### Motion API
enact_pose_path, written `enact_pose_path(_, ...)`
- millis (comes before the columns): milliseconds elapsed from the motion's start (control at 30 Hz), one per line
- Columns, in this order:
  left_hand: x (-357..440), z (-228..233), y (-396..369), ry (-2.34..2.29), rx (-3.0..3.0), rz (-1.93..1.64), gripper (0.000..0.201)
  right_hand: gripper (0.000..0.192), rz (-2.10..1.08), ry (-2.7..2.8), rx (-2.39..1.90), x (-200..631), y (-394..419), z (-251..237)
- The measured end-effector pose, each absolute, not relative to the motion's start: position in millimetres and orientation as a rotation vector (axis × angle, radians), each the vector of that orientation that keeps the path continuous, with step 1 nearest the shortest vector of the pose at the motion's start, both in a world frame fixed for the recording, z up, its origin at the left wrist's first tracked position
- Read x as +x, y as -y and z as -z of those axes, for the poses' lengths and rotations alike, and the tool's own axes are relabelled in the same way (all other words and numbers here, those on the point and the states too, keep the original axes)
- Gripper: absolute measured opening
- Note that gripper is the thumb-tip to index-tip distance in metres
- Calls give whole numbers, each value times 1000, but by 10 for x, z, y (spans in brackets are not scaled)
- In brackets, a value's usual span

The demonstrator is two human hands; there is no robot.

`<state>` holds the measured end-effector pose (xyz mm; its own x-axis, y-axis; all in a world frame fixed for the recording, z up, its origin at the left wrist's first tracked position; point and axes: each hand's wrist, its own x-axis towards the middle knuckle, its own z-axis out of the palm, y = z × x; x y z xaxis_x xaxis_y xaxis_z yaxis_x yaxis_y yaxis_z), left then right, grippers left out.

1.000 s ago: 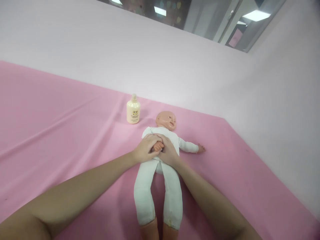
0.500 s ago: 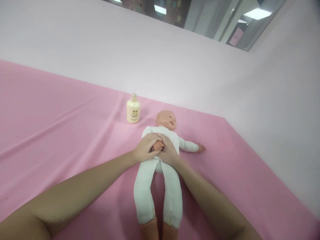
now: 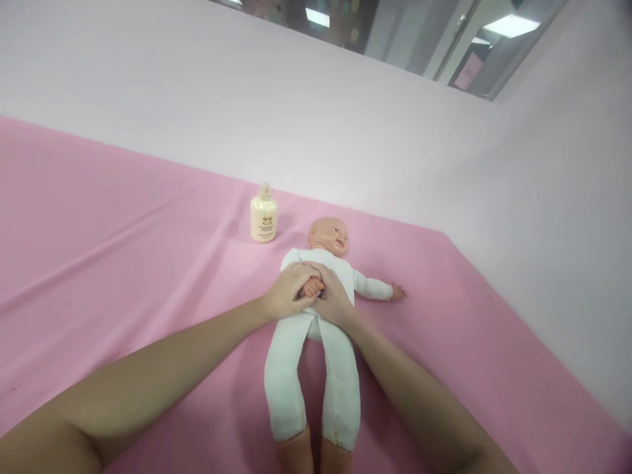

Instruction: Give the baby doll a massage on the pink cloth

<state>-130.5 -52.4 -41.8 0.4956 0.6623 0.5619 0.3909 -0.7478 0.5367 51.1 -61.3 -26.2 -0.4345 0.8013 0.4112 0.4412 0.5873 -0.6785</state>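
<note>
On its back lies a baby doll (image 3: pixel 340 365) with a white cloth body, its plastic head (image 3: pixel 326 234) turned to the right. Over its belly, my left hand (image 3: pixel 286 289) and my right hand (image 3: pixel 336 296) are closed round one small doll hand (image 3: pixel 313 287), whose fingers show between them. My fingertips meet at the top and are partly hidden. The doll's other arm (image 3: pixel 375 288) stretches out to the right, apart from my hands. Its feet run out of view at the bottom.
A cream-coloured bottle (image 3: pixel 263 220) with a printed label stands upright left of the doll's head. Pink cloth (image 3: pixel 123 250) with some creases lies under everything. A pale wall (image 3: pixel 296 112) rises behind, with a window (image 3: pixel 409 33) at the top.
</note>
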Motion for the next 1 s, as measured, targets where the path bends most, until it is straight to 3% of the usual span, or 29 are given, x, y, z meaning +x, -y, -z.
enact_pose_path(1000, -1307, 427, 519, -869, 2419, -1140, 30, 61, -632, 2087, -952, 524, 602, 273)
